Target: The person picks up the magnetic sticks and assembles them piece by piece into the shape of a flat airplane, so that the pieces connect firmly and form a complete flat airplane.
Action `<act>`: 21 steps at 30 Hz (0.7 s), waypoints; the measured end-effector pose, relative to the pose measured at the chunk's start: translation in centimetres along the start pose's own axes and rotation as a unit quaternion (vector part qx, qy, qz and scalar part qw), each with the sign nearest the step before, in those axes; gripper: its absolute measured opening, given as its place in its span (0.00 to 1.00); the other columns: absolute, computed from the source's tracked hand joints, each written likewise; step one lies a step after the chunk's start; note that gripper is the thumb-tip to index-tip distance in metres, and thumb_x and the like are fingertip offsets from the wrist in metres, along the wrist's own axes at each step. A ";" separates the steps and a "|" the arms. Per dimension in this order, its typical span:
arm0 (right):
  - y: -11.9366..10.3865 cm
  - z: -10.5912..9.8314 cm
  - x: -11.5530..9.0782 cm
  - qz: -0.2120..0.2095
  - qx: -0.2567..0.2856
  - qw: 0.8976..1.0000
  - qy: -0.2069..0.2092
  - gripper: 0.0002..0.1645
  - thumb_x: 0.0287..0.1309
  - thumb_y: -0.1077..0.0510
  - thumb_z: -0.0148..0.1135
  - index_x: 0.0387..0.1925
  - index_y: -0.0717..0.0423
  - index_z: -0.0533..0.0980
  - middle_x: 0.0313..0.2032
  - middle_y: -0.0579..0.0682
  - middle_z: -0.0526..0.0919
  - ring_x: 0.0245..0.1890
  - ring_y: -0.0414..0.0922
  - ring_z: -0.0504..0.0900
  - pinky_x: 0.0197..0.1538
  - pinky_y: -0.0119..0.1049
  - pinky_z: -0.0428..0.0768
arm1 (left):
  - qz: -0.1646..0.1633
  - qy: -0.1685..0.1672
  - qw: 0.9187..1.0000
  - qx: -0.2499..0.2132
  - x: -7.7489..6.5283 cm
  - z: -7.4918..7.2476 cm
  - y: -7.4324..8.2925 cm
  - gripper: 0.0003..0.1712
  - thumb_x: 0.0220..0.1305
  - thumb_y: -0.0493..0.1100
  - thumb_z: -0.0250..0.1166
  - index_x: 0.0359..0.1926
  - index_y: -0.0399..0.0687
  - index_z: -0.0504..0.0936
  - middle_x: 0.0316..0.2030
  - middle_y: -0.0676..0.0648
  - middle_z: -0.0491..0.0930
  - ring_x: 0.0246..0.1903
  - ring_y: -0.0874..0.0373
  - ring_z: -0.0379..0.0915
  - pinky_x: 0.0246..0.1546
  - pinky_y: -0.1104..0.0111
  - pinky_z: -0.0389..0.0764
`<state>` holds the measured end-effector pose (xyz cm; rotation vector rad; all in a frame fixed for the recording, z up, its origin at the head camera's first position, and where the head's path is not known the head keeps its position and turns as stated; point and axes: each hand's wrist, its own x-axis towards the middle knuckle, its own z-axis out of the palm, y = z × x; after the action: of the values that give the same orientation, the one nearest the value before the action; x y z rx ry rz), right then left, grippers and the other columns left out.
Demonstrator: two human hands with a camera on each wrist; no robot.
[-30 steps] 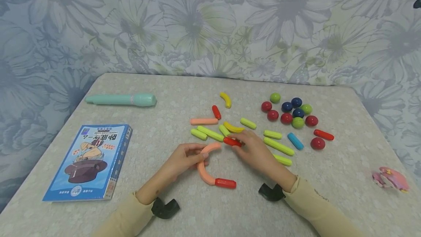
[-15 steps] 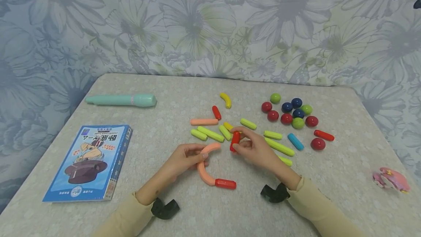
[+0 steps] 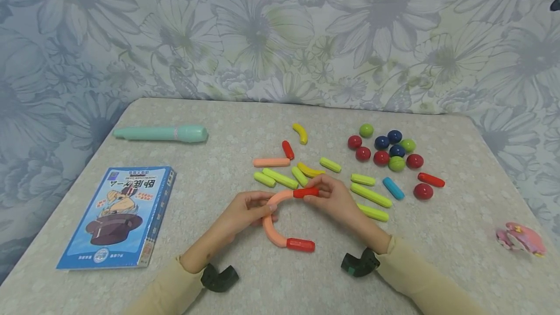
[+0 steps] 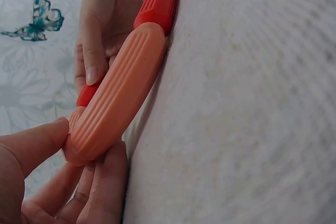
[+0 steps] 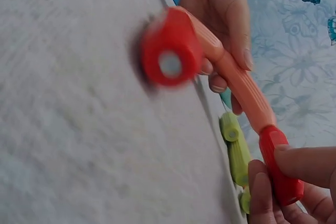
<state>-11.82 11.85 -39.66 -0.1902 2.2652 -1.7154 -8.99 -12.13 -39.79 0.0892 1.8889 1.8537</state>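
My left hand [image 3: 245, 211] pinches a curved orange magnetic rod [image 3: 272, 233] between thumb and fingers, at the bend of its C shape. One short red rod [image 3: 300, 245] sits on the lower end of the curve. My right hand [image 3: 336, 199] pinches another short red rod [image 3: 305, 192], whose end meets the curve's upper end. In the right wrist view, this ribbed red rod [image 5: 278, 169] lines up with the orange piece [image 5: 247, 95]. A silvery disc shows in the end of the lower red rod [image 5: 176, 38], close over the tablecloth.
Yellow-green rods [image 3: 371, 195], a yellow curved rod [image 3: 310, 170] and a straight orange rod [image 3: 271, 162] lie beyond my hands. Coloured balls [image 3: 381, 158] cluster at the back right. A blue game box [image 3: 118, 218] and a mint-green tube [image 3: 162, 133] lie at left, a pink trinket [image 3: 520, 238] at right.
My right hand has picked up the red rod from near the yellow-green rods, turned it upright, then level, and brought it left to the orange curve's upper end. My left hand stays put.
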 end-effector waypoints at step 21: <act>0.1 0.2 -0.2 -0.032 0.018 0.999 -0.026 0.13 0.53 0.65 0.67 0.40 0.63 0.74 0.36 0.52 0.81 0.34 0.46 0.79 0.38 0.34 0.76 | 0.022 -0.020 0.997 0.077 2.4 0.8 1.4 0.20 0.59 0.44 0.67 0.50 0.40 0.80 0.39 0.44 0.81 0.36 0.53 0.79 0.38 0.66 0.77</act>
<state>-11.56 11.74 -39.82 -0.2980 2.2120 -1.7601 -11.20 -10.33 -39.15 0.2195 2.0143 1.7196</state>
